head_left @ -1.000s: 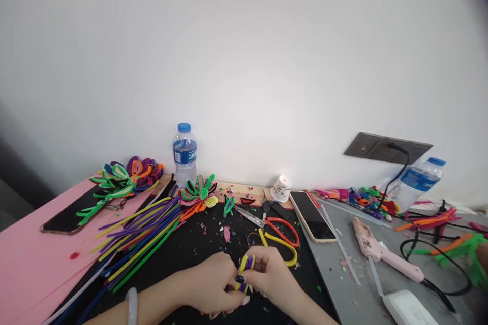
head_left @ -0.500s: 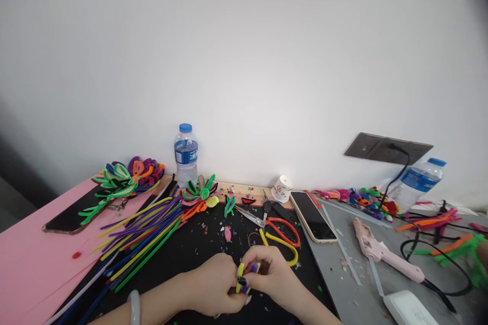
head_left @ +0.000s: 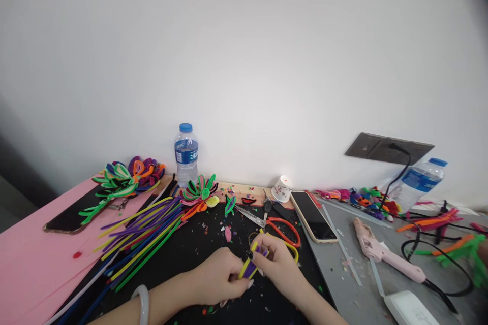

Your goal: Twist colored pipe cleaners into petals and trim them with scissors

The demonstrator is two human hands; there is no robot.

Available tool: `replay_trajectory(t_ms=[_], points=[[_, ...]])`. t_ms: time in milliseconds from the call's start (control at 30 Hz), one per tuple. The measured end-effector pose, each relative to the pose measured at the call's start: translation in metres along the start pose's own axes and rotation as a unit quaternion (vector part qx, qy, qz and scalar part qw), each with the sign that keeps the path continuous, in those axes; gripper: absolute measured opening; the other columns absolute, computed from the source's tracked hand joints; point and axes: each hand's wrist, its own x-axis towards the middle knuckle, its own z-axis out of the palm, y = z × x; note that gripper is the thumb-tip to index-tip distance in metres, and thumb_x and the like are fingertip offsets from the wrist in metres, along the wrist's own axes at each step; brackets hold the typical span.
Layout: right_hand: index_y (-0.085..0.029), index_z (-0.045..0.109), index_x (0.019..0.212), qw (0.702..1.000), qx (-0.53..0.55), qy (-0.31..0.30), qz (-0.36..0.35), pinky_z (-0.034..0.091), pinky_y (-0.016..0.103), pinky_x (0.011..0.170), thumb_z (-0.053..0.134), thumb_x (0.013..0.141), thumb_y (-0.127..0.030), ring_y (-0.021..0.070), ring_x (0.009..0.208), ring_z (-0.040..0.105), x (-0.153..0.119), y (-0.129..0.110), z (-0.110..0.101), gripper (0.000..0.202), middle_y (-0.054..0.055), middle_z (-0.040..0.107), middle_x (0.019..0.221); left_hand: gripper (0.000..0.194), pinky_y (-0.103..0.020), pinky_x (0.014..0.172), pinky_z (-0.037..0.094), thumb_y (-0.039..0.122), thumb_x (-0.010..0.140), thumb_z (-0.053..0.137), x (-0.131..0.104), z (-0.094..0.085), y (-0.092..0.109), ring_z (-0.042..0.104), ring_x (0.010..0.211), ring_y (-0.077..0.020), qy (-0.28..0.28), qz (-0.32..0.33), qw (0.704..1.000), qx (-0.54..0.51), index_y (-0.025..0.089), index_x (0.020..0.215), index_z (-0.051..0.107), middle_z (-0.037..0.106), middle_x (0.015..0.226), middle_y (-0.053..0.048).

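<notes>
Between my two hands is a small bundle of yellow and purple pipe cleaners [head_left: 249, 267], tilted up to the right. My left hand [head_left: 218, 275], with a pale bangle on its wrist, pinches the lower end. At the upper end, the fingers of my right hand [head_left: 275, 264] are closed on the same piece. Just beyond my right hand lie scissors [head_left: 282, 227] with red and yellow handles, the yellow one partly hidden by the hand. A small pink pipe-cleaner petal [head_left: 227, 234] and a green one [head_left: 230, 205] lie on the black mat [head_left: 183, 259].
Loose pipe cleaners [head_left: 145, 236] and a pipe-cleaner flower [head_left: 202, 190] lie left. A water bottle [head_left: 186, 157] and paper cup [head_left: 282, 189] stand by the wall. To the right are a phone [head_left: 314, 217] and a corded glue gun [head_left: 392, 256]. Another person's hand [head_left: 483, 251] shows at the right edge.
My right hand has moved up and slightly right, away from my left. More of the yellow and purple piece now shows, stretched between them.
</notes>
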Motion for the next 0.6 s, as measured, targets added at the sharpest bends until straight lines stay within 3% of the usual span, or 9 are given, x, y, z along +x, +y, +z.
replay_trajectory(t_ms=[100, 200, 367, 467, 600], points=[[-0.018, 0.045, 0.066, 0.997, 0.073, -0.003, 0.040, 0.022, 0.016, 0.033, 0.055, 0.072, -0.026, 0.0042, 0.032, 0.030, 0.004, 0.003, -0.003, 0.015, -0.009, 0.040, 0.043, 0.036, -0.015, 0.037, 0.027, 0.035, 0.080, 0.043, 0.001, 0.001, -0.003, 0.038, 0.034, -0.0059, 0.027, -0.047, 0.996, -0.068, 0.017, 0.049, 0.039, 0.040, 0.038, 0.007], [-0.017, 0.046, 0.070, 0.988, 0.145, 0.021, 0.049, 0.029, 0.016, 0.035, 0.059, 0.072, -0.033, 0.0053, 0.035, 0.037, 0.006, 0.006, -0.006, 0.021, -0.007, 0.048, 0.047, 0.037, -0.016, 0.042, 0.033, 0.039, 0.080, 0.044, 0.003, 0.000, -0.005, 0.045, 0.037, -0.0070, 0.080, -0.057, 0.991, -0.089, 0.015, 0.052, 0.047, 0.046, 0.040, 0.005], [-0.017, 0.049, 0.073, 0.973, 0.205, 0.107, 0.021, 0.036, 0.017, 0.040, 0.064, 0.071, -0.036, 0.0057, 0.040, 0.040, 0.012, 0.013, -0.013, 0.024, -0.005, 0.050, 0.052, 0.026, -0.018, 0.050, 0.036, 0.032, 0.079, 0.048, 0.006, -0.009, -0.006, 0.048, 0.047, -0.0090, 0.172, -0.058, 0.977, -0.108, 0.014, 0.062, 0.055, 0.061, 0.055, 0.000], [-0.017, 0.050, 0.073, 0.969, 0.204, 0.142, 0.006, 0.036, 0.017, 0.040, 0.065, 0.069, -0.037, 0.0063, 0.041, 0.041, 0.013, 0.015, -0.016, 0.026, -0.005, 0.049, 0.051, 0.013, -0.020, 0.056, 0.040, 0.025, 0.077, 0.051, 0.007, -0.013, -0.007, 0.054, 0.060, -0.0120, 0.236, -0.062, 0.962, -0.125, 0.015, 0.082, 0.058, 0.064, 0.074, -0.002], [-0.016, 0.051, 0.072, 0.972, 0.189, 0.139, -0.004, 0.037, 0.018, 0.040, 0.065, 0.069, -0.039, 0.0070, 0.041, 0.042, 0.012, 0.013, -0.014, 0.026, -0.004, 0.051, 0.051, 0.032, -0.026, 0.071, 0.043, 0.024, 0.074, 0.056, 0.005, -0.015, -0.005, 0.055, 0.077, -0.0155, 0.311, -0.060, 0.943, -0.101, 0.020, 0.106, 0.053, 0.060, 0.094, -0.005]])
